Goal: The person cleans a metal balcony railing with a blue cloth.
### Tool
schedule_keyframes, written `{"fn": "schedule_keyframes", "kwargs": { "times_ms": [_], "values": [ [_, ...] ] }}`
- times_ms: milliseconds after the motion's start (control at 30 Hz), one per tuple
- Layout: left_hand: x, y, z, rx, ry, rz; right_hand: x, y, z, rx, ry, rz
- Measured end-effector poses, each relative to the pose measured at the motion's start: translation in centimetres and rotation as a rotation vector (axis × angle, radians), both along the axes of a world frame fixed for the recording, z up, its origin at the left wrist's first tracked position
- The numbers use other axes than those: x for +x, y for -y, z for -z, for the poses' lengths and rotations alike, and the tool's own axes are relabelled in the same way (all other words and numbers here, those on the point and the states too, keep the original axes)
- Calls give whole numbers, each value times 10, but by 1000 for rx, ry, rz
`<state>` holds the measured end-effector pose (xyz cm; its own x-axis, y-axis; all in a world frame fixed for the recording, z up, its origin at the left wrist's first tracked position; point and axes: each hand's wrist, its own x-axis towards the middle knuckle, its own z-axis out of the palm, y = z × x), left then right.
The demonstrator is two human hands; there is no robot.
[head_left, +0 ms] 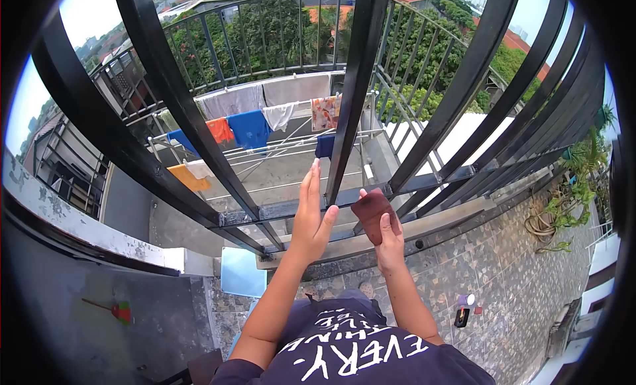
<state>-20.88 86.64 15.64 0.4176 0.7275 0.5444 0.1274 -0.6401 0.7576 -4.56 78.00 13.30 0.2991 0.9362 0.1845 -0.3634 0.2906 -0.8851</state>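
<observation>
My right hand (pixel 391 249) grips a reddish-brown sheet of sandpaper (pixel 371 214), thumb across its near face and fingers mostly hidden behind it. The sheet is held up in front of the black metal railing's lower crossbar (pixel 414 186). To its left, my left hand (pixel 310 219) is raised with fingers straight and close together, thumb apart, and nothing in it. Its fingertips are right beside a black upright bar (pixel 354 73). The crossbar has a worn, greyish surface left of that hand.
Beyond the railing stands a drying rack (pixel 265 153) hung with cloths. A light blue stool (pixel 243 271) is at my left. On the tiled floor at right lie a black object (pixel 462 317), a small reddish piece (pixel 477 311) and a purple-and-white container (pixel 470 299). Plants (pixel 580 193) grow far right.
</observation>
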Motion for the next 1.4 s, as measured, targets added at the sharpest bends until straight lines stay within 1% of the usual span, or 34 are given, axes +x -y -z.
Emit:
{"fn": "schedule_keyframes", "kwargs": {
  "times_ms": [33, 100, 133, 200, 233, 300, 333, 367, 400, 467, 500, 533, 567, 633, 700, 733, 833, 900, 933, 1033, 1067, 1100, 1133, 1167, 1200, 1300, 1367, 1400],
  "values": [
    [5, -2, 2, 32, -27, 57, 2, -3, 3, -16, 33, 37],
    [16, 8, 5, -6, -27, 42, 4, -10, 5, -44, 100, 107],
    [18, 14, 7, -43, -19, 27, 2, -14, 4, -35, 131, 102],
    [18, 23, 15, -94, -6, -7, -7, -25, 0, -11, 164, 68],
    [15, 25, 21, -102, -37, -8, -12, -32, -1, 0, 178, 51],
    [6, 26, 28, -119, -101, -8, -23, -45, -3, 52, 247, -42],
    [3, 28, 30, -85, -84, -47, -29, -51, -4, 76, 291, -89],
    [-2, 27, 32, -101, -81, -24, -35, -57, -5, 98, 335, -137],
    [-8, 25, 34, -118, -79, 0, -43, -65, -12, 110, 419, -110],
    [-15, 23, 41, -120, -77, 7, -50, -74, -17, 64, 499, -36],
    [-18, 22, 46, -168, -71, 24, -54, -76, -17, 42, 538, -2],
    [-20, 20, 52, -212, -61, 39, -56, -81, -9, 149, 651, 104],
    [-20, 18, 55, -256, -51, 51, -57, -81, -13, 105, 585, 65],
    [-14, 18, 48, -321, 58, -2, -56, -76, -24, 14, 452, -17],
    [-11, 18, 45, -403, 113, -41, -50, -76, -15, 60, 420, -45],
    [-9, 18, 47, -422, 86, -84, -44, -75, -8, 93, 463, -65],
    [13, 25, 52, -302, 131, -251, -14, -84, -6, 257, 572, -205],
    [20, 30, 48, -356, 154, -287, -1, -95, -4, 364, 658, -265],
    [20, 31, 48, -373, 159, -296, 4, -94, -5, 208, 539, -393],
    [19, 35, 49, -450, 204, -331, 2, -120, 9, 305, 534, -413],
    [15, 38, 58, -475, 227, -351, -8, -122, 4, 336, 433, -299],
    [16, 41, 56, -502, 250, -373, -13, -124, -3, 344, 450, -262],
    [22, 51, 52, -554, 332, -402, -16, -127, -13, 349, 465, -224],
    [23, 58, 53, -543, 325, -438, -19, -129, -25, 352, 479, -186],
    [24, 66, 55, -531, 321, -473, -22, -132, -46, 301, 545, -124],
    [21, 89, 63, -516, 322, -568, -33, -138, -107, 357, 426, -17],
    [12, 102, 70, -521, 314, -616, -31, -139, -140, 351, 376, -79],
    [11, 107, 70, -540, 349, -663, -30, -138, -146, 348, 354, -109]
  ]
}}
